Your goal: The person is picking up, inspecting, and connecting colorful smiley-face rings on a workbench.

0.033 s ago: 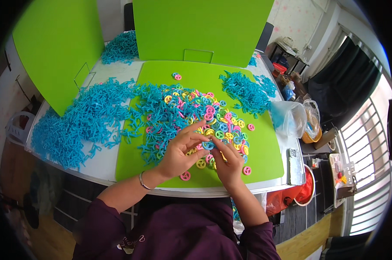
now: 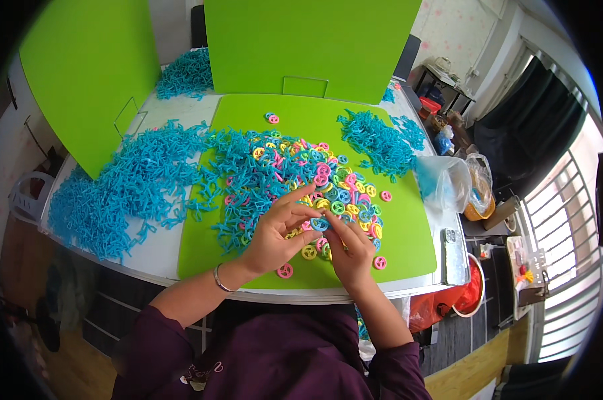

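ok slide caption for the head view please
Left hand and right hand hold a blue spoked plastic ring above multicoloured spoked rings on a green board.

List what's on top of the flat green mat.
Pink, yellow, green and blue wheels, mixed with blue pieces; another blue pile toward the right. Whatever the left hand and right hand cover, or lies buried, cannot be seen.

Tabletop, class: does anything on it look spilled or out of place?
Perhaps: the left-hand heap of blue pieces straggles from the white table onto the green mat, where blue pieces mingle with multicoloured wheels. That looks spilled, though it may be deliberate.
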Demonstrator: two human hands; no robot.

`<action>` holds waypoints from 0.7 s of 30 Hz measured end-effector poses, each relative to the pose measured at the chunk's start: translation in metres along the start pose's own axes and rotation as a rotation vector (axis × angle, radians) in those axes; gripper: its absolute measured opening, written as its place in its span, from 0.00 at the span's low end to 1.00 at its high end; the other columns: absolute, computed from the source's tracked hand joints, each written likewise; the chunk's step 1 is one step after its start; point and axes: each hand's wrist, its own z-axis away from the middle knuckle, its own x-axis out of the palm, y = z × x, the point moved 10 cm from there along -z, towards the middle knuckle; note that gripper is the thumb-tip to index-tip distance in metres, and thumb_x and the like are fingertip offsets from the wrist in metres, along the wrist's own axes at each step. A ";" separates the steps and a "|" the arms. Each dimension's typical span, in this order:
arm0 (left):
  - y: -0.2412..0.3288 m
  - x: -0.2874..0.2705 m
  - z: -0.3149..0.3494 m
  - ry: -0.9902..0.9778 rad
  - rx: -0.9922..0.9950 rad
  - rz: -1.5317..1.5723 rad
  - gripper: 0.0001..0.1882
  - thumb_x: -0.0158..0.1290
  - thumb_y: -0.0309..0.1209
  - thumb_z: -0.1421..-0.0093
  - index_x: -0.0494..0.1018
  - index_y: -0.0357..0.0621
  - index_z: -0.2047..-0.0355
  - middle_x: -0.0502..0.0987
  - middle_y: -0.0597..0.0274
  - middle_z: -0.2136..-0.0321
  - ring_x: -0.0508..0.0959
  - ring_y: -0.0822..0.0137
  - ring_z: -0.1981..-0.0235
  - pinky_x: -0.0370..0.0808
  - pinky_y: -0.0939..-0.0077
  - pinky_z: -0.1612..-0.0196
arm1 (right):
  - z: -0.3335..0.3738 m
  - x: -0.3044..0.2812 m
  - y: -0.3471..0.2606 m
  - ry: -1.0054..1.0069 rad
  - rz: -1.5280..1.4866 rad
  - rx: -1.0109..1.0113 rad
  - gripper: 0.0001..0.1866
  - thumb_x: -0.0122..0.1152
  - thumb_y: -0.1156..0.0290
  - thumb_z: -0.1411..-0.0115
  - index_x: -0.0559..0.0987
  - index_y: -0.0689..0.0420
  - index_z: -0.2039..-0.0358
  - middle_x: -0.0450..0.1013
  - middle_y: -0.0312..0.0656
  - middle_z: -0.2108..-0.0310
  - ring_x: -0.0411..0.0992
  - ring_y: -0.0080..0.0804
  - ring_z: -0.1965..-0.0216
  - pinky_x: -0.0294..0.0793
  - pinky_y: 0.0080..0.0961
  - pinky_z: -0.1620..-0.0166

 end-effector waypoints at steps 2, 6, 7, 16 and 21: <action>0.002 0.003 0.000 -0.020 0.009 0.012 0.21 0.54 0.13 0.47 0.69 0.40 0.53 0.54 0.53 0.38 0.70 0.62 0.45 0.70 0.72 0.44 | -0.002 -0.003 -0.011 0.051 0.055 -0.116 0.22 0.64 0.86 0.53 0.79 0.58 0.56 0.74 0.42 0.73 0.72 0.25 0.75 0.71 0.20 0.71; 0.004 0.001 -0.002 0.015 -0.057 -0.084 0.23 0.57 0.15 0.48 0.68 0.39 0.52 0.58 0.54 0.40 0.71 0.63 0.46 0.71 0.72 0.45 | -0.001 -0.002 -0.013 -0.002 0.135 -0.101 0.22 0.65 0.85 0.54 0.80 0.56 0.56 0.74 0.42 0.72 0.73 0.27 0.74 0.72 0.21 0.70; 0.010 0.001 -0.004 0.017 -0.057 -0.092 0.24 0.58 0.16 0.48 0.67 0.39 0.51 0.60 0.54 0.42 0.71 0.64 0.47 0.71 0.71 0.45 | -0.001 -0.007 -0.018 -0.003 0.132 -0.104 0.22 0.65 0.85 0.54 0.80 0.56 0.56 0.74 0.42 0.72 0.73 0.27 0.74 0.72 0.21 0.70; 0.020 -0.072 -0.019 -0.116 -0.185 -1.034 0.08 0.64 0.34 0.55 0.78 0.47 0.76 0.72 0.63 0.70 0.71 0.64 0.67 0.68 0.71 0.63 | 0.059 -0.077 0.009 -0.783 -0.002 0.325 0.19 0.65 0.80 0.53 0.81 0.52 0.58 0.74 0.41 0.71 0.74 0.33 0.69 0.72 0.26 0.64; -0.003 -0.046 -0.004 -0.242 -0.258 -1.239 0.08 0.64 0.36 0.56 0.79 0.47 0.78 0.70 0.63 0.72 0.68 0.59 0.62 0.65 0.66 0.55 | 0.115 -0.099 0.030 -1.047 0.124 0.361 0.19 0.67 0.69 0.50 0.80 0.46 0.55 0.75 0.44 0.68 0.75 0.40 0.68 0.74 0.32 0.65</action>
